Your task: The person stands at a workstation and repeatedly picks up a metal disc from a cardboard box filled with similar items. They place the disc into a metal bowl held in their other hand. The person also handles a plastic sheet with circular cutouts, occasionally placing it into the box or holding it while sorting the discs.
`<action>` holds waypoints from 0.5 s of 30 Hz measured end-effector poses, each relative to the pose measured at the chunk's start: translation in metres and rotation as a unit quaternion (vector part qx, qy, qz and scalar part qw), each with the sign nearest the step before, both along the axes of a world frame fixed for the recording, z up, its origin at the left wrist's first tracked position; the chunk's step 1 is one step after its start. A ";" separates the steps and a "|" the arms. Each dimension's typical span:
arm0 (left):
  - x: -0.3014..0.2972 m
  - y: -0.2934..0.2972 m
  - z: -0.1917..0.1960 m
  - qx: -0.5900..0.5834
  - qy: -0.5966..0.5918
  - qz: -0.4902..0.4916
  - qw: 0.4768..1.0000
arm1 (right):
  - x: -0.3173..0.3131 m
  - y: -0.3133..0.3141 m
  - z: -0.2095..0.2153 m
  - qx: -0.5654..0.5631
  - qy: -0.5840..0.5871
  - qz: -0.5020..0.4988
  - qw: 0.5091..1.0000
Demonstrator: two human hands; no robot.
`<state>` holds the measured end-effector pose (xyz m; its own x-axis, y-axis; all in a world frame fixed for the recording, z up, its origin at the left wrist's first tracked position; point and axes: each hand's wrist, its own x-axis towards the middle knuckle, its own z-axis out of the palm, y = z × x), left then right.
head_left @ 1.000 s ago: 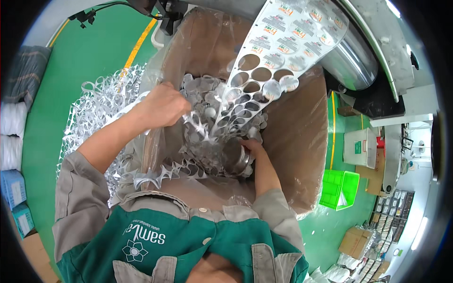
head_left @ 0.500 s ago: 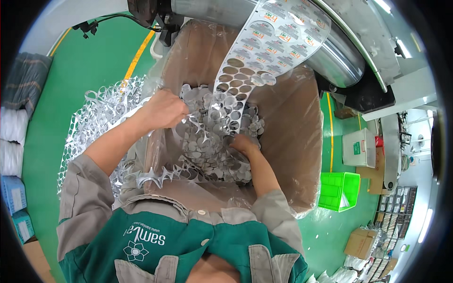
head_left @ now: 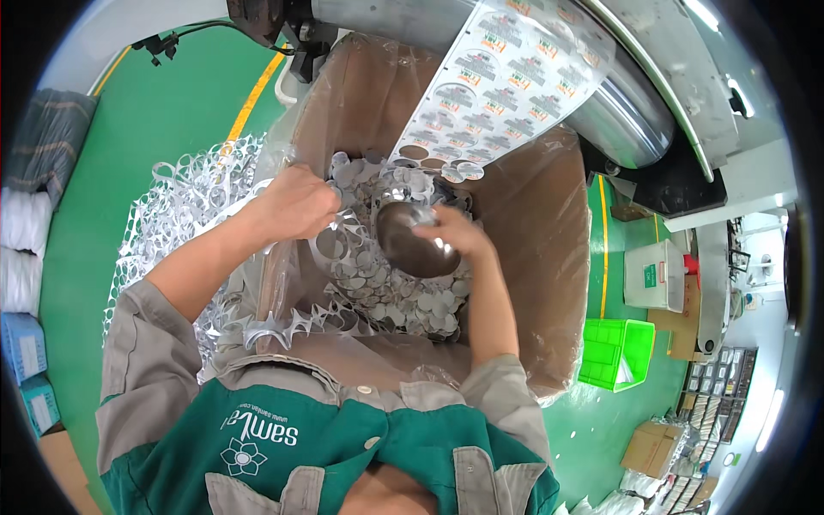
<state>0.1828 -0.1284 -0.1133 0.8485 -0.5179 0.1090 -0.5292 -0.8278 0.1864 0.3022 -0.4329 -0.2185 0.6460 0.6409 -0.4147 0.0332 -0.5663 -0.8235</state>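
A tall cardboard box point(head_left: 549, 257) lined with clear plastic holds a heap of round silver foil discs point(head_left: 390, 296). My left hand point(head_left: 292, 206) grips a strip of punched silver foil web point(head_left: 339, 245) at the box's left rim. My right hand point(head_left: 451, 232) holds a shiny metal bowl point(head_left: 412, 245) tilted over the discs. A printed foil sheet point(head_left: 506, 86) with round labels runs down from a metal roller point(head_left: 618, 94) into the box, its lower end full of punched holes.
A pile of punched foil web point(head_left: 180, 206) lies on the green floor left of the box. A green crate point(head_left: 614, 352) and a white bin point(head_left: 652, 275) stand to the right. Cardboard cartons point(head_left: 652, 446) sit at lower right, white and blue bundles point(head_left: 21, 283) at the left edge.
My right hand has come up out of the discs with the metal bowl. The punched sheet end has moved back toward the roller. My left hand has stayed at the rim.
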 end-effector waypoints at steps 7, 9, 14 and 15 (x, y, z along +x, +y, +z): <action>-0.003 -0.006 0.009 0.035 0.026 -0.001 0.999 | 0.010 -0.064 0.053 0.619 0.171 -0.183 0.744; -0.002 -0.008 0.008 0.026 0.025 -0.012 0.999 | 0.025 -0.079 -0.034 0.558 0.161 -0.357 0.731; 0.002 -0.005 0.002 -0.006 0.023 -0.015 1.000 | -0.020 -0.081 -0.147 -0.219 0.039 -0.328 0.918; 0.001 -0.007 0.004 -0.005 0.018 -0.011 1.000 | -0.032 -0.079 -0.148 -0.285 -0.012 -0.177 0.942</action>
<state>0.1836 -0.1354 -0.1095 0.8401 -0.5360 0.0834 -0.5404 -0.8139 0.2132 0.2703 -0.5114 -0.3666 0.7903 0.0607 -0.6097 -0.2266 -0.8956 -0.3829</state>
